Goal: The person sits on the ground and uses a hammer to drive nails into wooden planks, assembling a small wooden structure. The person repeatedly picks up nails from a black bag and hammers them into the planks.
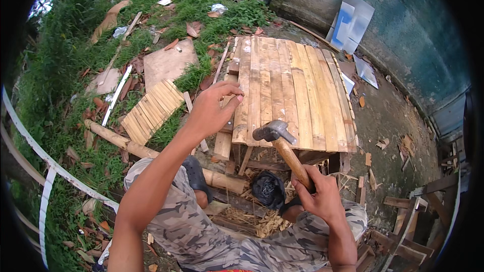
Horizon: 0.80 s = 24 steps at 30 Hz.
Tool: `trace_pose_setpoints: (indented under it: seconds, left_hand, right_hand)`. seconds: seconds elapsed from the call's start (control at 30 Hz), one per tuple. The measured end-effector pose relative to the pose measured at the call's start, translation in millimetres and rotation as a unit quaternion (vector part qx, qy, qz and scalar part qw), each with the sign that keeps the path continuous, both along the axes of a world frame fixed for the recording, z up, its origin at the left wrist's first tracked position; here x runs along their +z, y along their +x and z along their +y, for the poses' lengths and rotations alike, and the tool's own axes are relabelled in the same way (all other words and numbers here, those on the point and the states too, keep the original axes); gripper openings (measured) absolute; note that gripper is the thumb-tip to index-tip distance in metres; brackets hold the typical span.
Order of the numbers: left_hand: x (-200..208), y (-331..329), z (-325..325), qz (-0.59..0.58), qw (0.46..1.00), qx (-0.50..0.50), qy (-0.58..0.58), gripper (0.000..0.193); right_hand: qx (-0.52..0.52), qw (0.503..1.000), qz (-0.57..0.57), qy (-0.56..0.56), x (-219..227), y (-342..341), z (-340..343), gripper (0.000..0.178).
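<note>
A low table (305,95) topped with split bamboo slats stands in front of me. My left hand (214,108) is at its left edge, thumb and fingertips pinched together close to the outermost slat. Whatever they may hold is too small to make out. In my right hand (320,194) is a claw hammer (290,158), gripped low on its wooden handle. The hammer's metal head hangs over the near edge of the slats, tilted to the upper left. From this angle I cannot tell whether it touches them.
A black plastic bag (268,190) sits between my feet among wood shavings. To the left lie a bamboo pole (123,141), a small slatted panel (153,112) and a flat board (171,63) on grass. Scrap wood (406,229) is piled at right; metal sheets (350,22) lean on the wall.
</note>
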State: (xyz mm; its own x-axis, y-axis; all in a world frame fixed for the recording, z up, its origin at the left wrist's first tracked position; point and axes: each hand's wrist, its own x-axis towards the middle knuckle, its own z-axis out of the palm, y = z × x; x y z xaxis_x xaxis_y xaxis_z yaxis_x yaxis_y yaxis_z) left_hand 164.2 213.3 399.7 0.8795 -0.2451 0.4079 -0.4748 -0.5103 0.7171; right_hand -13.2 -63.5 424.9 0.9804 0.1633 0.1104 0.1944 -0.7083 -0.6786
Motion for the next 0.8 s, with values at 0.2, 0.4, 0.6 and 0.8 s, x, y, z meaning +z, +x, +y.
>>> trace_pose_setpoints:
  seconds: [0.2, 0.4, 0.6, 0.8]
  left_hand:
    - [-11, 11, -21, 0.092, 0.994, 0.051, -0.017, 0.022]
    - [-21, 14, -29, 0.027, 0.997, 0.069, 0.013, 0.021]
    - [-21, 9, -30, 0.012, 0.998, 0.062, 0.011, 0.017]
    - [-16, 6, -30, 0.002, 0.999, 0.049, 0.01, 0.015]
  right_hand:
    - [0.149, 0.974, -0.076, -0.154, -3, 0, -12, 0.036]
    - [0.153, 0.953, -0.127, -0.23, -9, 1, -17, 0.048]
    - [0.131, 0.949, -0.173, -0.23, -11, 7, -28, 0.043]
    - [0.141, 0.946, -0.179, -0.23, -10, 11, -30, 0.041]
